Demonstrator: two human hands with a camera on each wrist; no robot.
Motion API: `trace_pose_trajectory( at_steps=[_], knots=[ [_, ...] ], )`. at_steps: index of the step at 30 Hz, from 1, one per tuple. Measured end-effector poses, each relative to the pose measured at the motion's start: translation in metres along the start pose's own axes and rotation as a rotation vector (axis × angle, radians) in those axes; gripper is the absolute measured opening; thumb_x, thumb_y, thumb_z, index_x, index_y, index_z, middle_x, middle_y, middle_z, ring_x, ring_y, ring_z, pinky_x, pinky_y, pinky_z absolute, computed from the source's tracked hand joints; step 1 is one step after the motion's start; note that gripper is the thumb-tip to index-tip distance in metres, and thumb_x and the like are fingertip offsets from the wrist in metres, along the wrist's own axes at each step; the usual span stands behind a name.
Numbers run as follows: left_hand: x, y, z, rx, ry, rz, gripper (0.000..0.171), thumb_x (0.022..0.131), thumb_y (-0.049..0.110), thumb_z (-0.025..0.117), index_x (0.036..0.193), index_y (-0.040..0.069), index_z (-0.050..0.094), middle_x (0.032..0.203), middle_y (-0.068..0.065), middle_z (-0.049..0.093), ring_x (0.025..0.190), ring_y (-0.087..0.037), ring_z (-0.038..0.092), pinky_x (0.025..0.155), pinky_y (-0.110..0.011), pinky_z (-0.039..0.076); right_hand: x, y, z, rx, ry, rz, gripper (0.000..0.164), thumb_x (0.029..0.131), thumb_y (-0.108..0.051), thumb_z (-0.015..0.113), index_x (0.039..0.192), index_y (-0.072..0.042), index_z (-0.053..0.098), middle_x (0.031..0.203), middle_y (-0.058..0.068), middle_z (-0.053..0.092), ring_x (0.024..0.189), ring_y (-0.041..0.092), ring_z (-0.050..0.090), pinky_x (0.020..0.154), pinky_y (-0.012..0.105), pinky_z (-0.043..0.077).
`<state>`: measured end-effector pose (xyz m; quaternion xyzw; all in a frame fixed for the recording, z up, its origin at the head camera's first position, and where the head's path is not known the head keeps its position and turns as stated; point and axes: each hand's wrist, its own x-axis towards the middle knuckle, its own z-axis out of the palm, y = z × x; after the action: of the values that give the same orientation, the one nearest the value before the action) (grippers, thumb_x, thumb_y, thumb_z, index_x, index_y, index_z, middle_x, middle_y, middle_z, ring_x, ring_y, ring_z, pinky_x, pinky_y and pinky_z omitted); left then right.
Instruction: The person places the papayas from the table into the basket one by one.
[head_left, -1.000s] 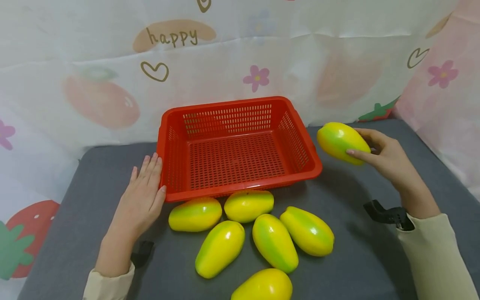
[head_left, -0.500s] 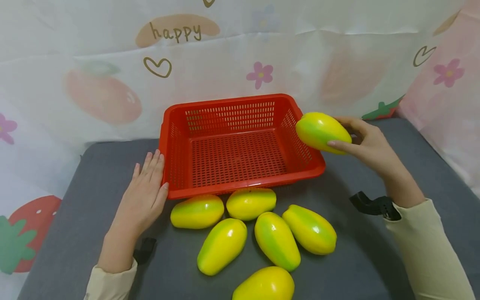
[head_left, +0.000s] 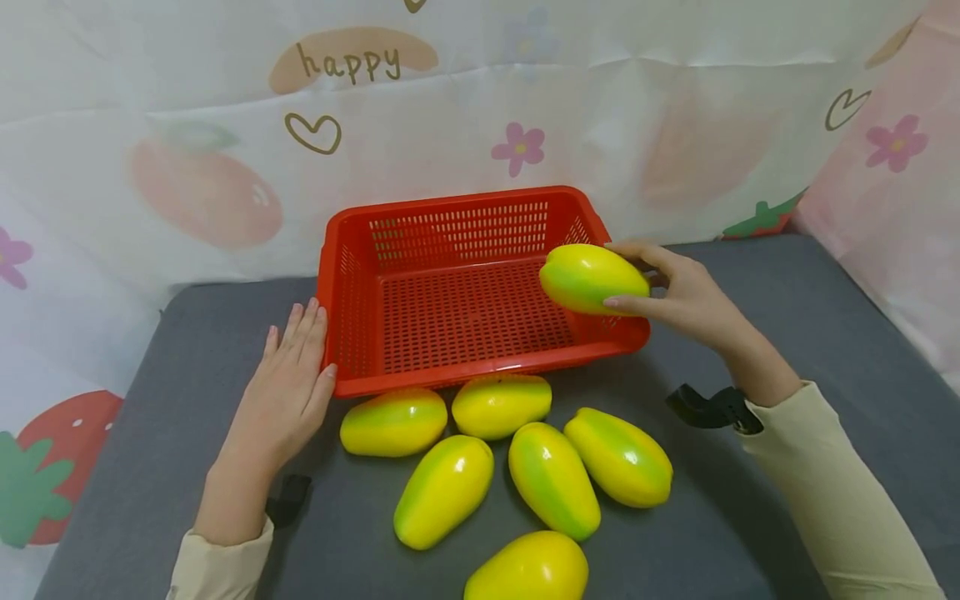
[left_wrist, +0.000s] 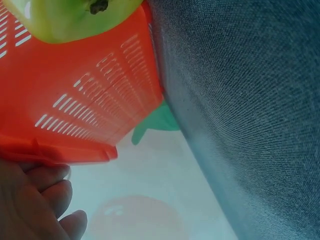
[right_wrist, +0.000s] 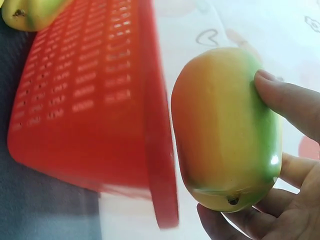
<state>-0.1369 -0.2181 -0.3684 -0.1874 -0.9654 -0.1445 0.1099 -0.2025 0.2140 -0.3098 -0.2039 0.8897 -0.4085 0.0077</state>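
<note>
A yellow-green mango (head_left: 592, 279) is gripped in my right hand (head_left: 686, 296), thumb on the near side. It hangs over the right end of the red plastic basket (head_left: 491, 367); the right wrist view shows the held mango (right_wrist: 225, 130) above the basket's rim (right_wrist: 162, 150). My left hand (head_left: 281, 396) lies with straight fingers against the basket's left side. Part of that hand (left_wrist: 35, 200) shows beside the rim in the left wrist view. Inside the basket only the slotted floor and walls are visible.
Several more mangoes (head_left: 555, 482) lie on the grey cloth in front of the basket, one (head_left: 528, 571) cut off by the lower frame edge. A printed curtain (head_left: 420, 150) hangs right behind the basket. Grey-covered table (head_left: 757, 333) extends to the right.
My right hand has carried the mango leftward, from beside the basket to over its right end. The left hand has stayed at the basket's side; the other mangoes lie as before.
</note>
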Motion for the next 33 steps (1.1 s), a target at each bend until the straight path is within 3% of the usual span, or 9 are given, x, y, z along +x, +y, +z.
trace_pose_trajectory(
  at_steps=[8,18,33],
  knots=[
    [0.0,0.0,0.001,-0.005,0.007,0.012,0.062,0.097,0.02,0.037,0.148,-0.006,0.014,0.155,-0.021,0.013,0.143,-0.031,0.006,0.114,-0.047,0.002,0.01,-0.005,0.015,-0.028,-0.106,-0.036,0.062,0.085,-0.025,0.071,0.14,-0.013,0.045,0.117,0.006,0.056,0.096,0.021,0.048,0.075,0.036,0.041],
    [0.0,-0.001,0.0,-0.011,0.006,0.01,0.062,0.096,0.02,0.037,0.148,-0.005,0.014,0.155,-0.021,0.013,0.143,-0.031,0.006,0.114,-0.048,0.002,0.028,0.001,0.037,-0.076,-0.262,-0.152,0.062,0.081,-0.028,0.074,0.135,-0.009,0.05,0.126,0.006,0.055,0.102,0.019,0.051,0.088,0.039,0.044],
    [-0.001,-0.001,0.001,-0.008,0.006,-0.003,0.063,0.096,0.021,0.038,0.149,-0.005,0.013,0.155,-0.02,0.012,0.144,-0.031,0.005,0.115,-0.047,0.002,0.044,-0.001,0.055,-0.172,-0.334,-0.133,0.061,0.081,-0.033,0.074,0.132,-0.008,0.052,0.122,0.007,0.059,0.098,0.02,0.054,0.088,0.039,0.046]
  ],
)
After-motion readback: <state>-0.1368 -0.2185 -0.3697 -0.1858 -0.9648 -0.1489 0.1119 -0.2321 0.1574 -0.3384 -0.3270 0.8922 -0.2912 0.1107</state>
